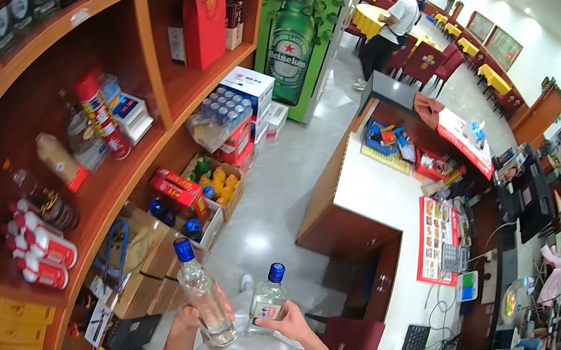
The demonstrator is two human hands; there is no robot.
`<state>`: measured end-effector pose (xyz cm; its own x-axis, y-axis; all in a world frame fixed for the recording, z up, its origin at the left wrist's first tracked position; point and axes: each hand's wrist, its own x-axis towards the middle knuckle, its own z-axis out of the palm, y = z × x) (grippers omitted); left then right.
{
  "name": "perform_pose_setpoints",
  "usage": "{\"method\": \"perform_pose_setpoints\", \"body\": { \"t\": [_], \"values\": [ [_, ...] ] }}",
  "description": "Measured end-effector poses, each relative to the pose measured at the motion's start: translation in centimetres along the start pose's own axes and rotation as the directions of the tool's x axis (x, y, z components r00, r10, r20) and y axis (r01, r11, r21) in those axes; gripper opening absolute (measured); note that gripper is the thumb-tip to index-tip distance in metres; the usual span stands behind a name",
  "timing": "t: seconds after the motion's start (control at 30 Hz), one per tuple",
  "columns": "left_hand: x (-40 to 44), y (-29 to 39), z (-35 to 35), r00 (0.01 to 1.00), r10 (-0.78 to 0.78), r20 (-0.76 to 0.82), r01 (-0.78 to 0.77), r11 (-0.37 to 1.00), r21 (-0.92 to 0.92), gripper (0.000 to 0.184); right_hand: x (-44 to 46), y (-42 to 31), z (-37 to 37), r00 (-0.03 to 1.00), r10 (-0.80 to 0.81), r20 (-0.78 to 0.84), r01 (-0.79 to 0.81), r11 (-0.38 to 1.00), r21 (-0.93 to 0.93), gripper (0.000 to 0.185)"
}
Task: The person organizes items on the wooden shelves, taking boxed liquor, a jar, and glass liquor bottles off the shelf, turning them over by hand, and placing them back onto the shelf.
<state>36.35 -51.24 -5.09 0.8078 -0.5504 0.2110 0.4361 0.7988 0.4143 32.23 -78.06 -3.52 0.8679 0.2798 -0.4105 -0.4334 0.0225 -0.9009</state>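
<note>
1. At lower centre of the frame, the left hand [187, 318] clasps the lower body of a tall clear bottle [203, 297] leaning up-left; it looks like smooth, weighty glass, safest held mid-body.
2. Just rightward, a squat bottle [269, 295] stands nearly upright, clamped in the right hand [291, 324], thumb across its front; probably stiff and breakable, its flatter sides should give surer purchase.

Holds a tall, blue-capped clear bottle [206, 300] tilted in the left hand [188, 319] and a shorter blue-capped bottle [269, 294] nearly upright in the right hand [290, 325]; has wooden shelves [154, 54] leftward, a white-topped counter [369, 197] rightward.
</note>
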Motion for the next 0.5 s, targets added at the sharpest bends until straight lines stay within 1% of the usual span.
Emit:
{"method": "perform_pose_setpoints", "body": {
  "t": [0.03,0.13,0.17,0.23,0.33,0.4,0.43,0.5],
  "values": [
    [2.1,0.3,-0.9,1.0,0.004,0.006,-0.004,1.0,-0.009,0.077,1.3,-1.5,-0.9,0.999,0.023,-0.028,-0.024,0.999,-0.044,0.056],
    [8.2,2.1,-3.0,1.0,-0.004,0.023,0.006,0.994,-0.111,0.078,6.0,-5.5,-4.2,1.0,-0.018,-0.023,0.016,0.998,-0.06,0.056],
    [10.3,2.8,-3.6,0.999,-0.001,0.037,0.006,0.991,-0.134,0.078,7.5,-6.6,-5.1,0.997,-0.064,-0.045,0.061,0.996,-0.061,0.054],
    [14.2,5.0,-3.1,0.997,-0.006,0.073,0.017,0.988,-0.151,0.077,10.4,-8.2,-7.1,0.996,-0.053,-0.071,0.051,0.998,-0.032,0.053],
    [17.8,7.0,-5.1,1.0,0.019,0.017,-0.017,0.997,-0.073,0.073,14.2,-11.0,-8.8,0.994,-0.055,-0.092,0.057,0.998,0.021,0.051],
    [19.7,8.2,-6.3,1.0,0.026,0.018,-0.025,0.998,-0.049,0.074,16.7,-12.3,-10.1,0.993,-0.064,-0.099,0.068,0.997,0.04,0.052],
    [20.8,8.5,-7.0,0.999,0.033,0.019,-0.032,0.999,-0.038,0.074,18.1,-12.5,-11.1,0.995,-0.046,-0.087,0.048,0.999,0.02,0.052],
    [23.4,8.7,-8.3,0.998,0.037,0.054,-0.032,0.995,-0.094,0.073,20.9,-12.5,-12.8,0.998,-0.012,-0.065,0.01,1.0,-0.019,0.053]
  ]
}}
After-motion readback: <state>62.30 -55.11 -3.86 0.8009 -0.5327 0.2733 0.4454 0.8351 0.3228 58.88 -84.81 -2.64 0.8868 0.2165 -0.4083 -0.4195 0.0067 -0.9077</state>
